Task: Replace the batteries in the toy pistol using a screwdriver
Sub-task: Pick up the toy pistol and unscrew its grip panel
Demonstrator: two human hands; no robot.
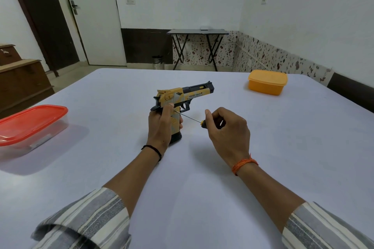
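A yellow and black toy pistol (183, 95) stands upright on the white table (202, 178), butt down and barrel pointing right. My left hand (159, 125) grips its handle from the left, thumb up near the trigger guard. My right hand (228, 127) holds the black and yellow handle of a small screwdriver (190, 117). The thin metal shaft runs up and to the left, and its tip touches the right side of the pistol's grip. No batteries are visible.
A clear container with a red lid (30, 125) sits at the table's left edge. An orange lidded box (267, 82) sits at the far right. Beyond the table stand a folding table (199, 32), a bin (157, 62) and wooden furniture (22, 81) on the left.
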